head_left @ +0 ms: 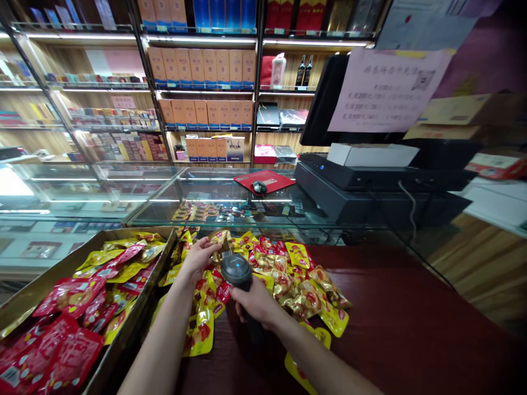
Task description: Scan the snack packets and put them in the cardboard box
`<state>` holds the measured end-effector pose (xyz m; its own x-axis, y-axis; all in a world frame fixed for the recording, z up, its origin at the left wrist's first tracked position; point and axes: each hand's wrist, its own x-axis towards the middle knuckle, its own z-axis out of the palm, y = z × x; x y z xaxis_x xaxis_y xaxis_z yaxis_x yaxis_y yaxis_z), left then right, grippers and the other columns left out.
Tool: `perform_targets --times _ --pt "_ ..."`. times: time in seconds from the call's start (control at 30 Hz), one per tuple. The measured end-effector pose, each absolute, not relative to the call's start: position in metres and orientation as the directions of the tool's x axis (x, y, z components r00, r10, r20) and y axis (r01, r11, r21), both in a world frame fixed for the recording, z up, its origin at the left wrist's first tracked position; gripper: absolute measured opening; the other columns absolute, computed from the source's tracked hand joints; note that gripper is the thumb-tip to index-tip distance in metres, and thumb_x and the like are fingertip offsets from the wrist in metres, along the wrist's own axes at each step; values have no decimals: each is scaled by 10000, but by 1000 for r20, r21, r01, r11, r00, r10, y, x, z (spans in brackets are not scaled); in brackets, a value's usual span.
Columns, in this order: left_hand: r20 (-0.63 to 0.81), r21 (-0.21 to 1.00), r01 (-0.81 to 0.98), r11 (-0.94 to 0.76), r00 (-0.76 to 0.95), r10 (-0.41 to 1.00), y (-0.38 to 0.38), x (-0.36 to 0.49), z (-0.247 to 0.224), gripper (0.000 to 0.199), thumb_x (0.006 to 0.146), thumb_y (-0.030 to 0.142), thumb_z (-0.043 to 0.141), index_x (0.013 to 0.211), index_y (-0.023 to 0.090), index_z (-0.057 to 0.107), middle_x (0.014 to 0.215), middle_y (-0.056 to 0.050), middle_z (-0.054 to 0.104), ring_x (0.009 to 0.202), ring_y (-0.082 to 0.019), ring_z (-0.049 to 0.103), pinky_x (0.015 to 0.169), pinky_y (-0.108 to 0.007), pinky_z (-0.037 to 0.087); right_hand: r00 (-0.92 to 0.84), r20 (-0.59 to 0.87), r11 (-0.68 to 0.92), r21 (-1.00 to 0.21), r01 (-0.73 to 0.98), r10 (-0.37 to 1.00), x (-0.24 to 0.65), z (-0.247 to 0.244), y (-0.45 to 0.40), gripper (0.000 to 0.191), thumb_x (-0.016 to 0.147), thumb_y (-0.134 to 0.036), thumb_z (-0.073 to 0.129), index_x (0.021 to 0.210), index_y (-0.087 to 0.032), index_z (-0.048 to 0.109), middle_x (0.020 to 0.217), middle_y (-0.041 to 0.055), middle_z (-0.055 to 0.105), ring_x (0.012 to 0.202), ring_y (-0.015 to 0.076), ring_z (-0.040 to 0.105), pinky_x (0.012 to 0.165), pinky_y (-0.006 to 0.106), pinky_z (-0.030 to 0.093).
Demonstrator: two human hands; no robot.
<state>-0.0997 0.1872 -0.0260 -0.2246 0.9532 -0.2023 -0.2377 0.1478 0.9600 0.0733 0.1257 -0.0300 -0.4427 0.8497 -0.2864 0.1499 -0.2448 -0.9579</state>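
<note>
My left hand [200, 258] has its fingers closed on the edge of a gold snack packet [222, 241] with a small pale label. Close beside it, my right hand [256, 302] is wrapped round the handle of a black handheld scanner [236, 269], whose round head shows a small blue light and stands near the packet. Under and around both hands, a loose pile of yellow, red and gold packets [300, 296] lies on the dark red table [382, 323].
At the left, an open cardboard box [140, 299] holds many red and yellow packets. Behind the pile is a glass counter [197, 222] with a red mat [276, 180] and a mouse [259, 187]. A black monitor [323, 101] stands at the right, with cables running down. Stocked shelves line the back.
</note>
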Motion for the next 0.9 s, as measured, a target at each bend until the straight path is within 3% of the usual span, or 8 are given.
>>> perform_targets --times 0.37,0.9 --pt "-230 953 -241 184 -182 956 187 -100 -31 443 484 296 843 783 169 542 700 34 582 495 -44 477 401 -148 271 -450 -277 -246 -961 127 849 74 -34 126 24 677 -195 493 673 -188 515 367 -58 502 292 100 429 320 191 345" --pt "-242 952 -236 197 -180 954 187 -101 -31 469 472 299 855 784 180 525 697 38 577 485 -42 468 409 -155 299 -442 -278 -228 -960 164 853 74 -35 126 56 675 -170 479 627 -192 498 362 -57 498 291 99 431 329 189 341"
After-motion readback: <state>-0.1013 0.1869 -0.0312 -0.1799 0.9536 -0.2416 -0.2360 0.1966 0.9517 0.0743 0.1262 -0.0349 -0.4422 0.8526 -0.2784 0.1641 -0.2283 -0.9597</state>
